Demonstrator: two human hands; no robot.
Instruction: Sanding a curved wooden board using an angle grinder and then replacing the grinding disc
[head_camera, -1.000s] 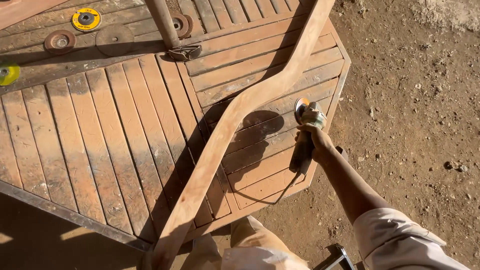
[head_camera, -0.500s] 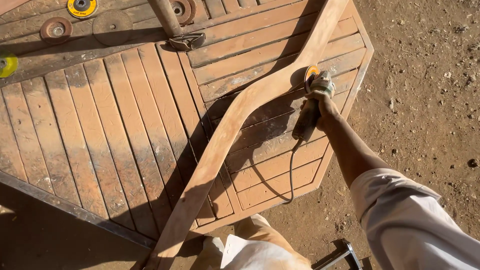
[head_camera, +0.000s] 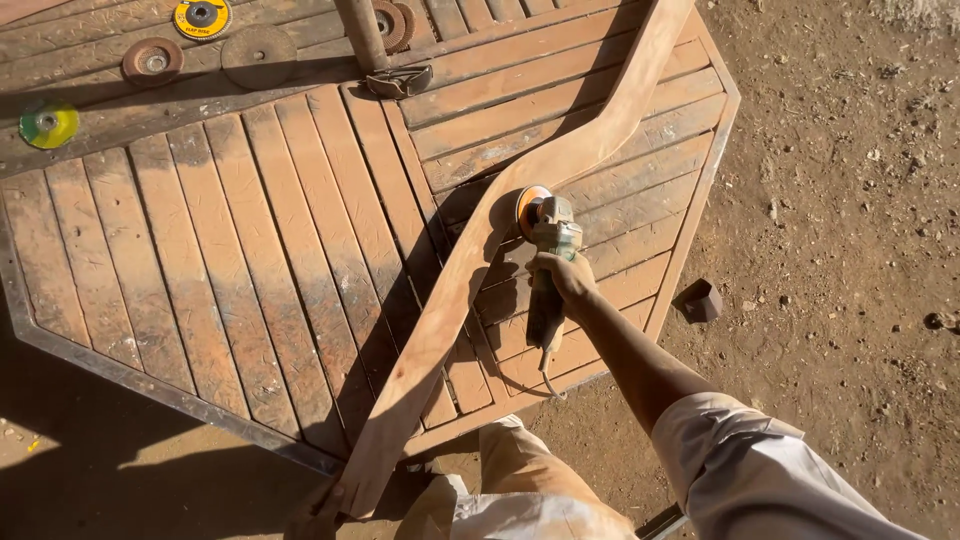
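Now the right hand (head_camera: 566, 275), clenched on the grinder (head_camera: 548, 262), has slid down the curved plank (head_camera: 470, 270) on the slatted worktop (head_camera: 250, 250); its disc touches the plank's middle edge. Left hand's state: cannot tell, near the plank's lower end.

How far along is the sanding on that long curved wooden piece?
Done: cannot tell; no clear finished stretch shows on the long curved wooden plank. In hand: the right hand presses the green angle grinder, orange disc against the plank's edge at mid-length. The left hand seems to steady the near end. Left: spare round abrasive discs lie unused on the slatted wooden tabletop.
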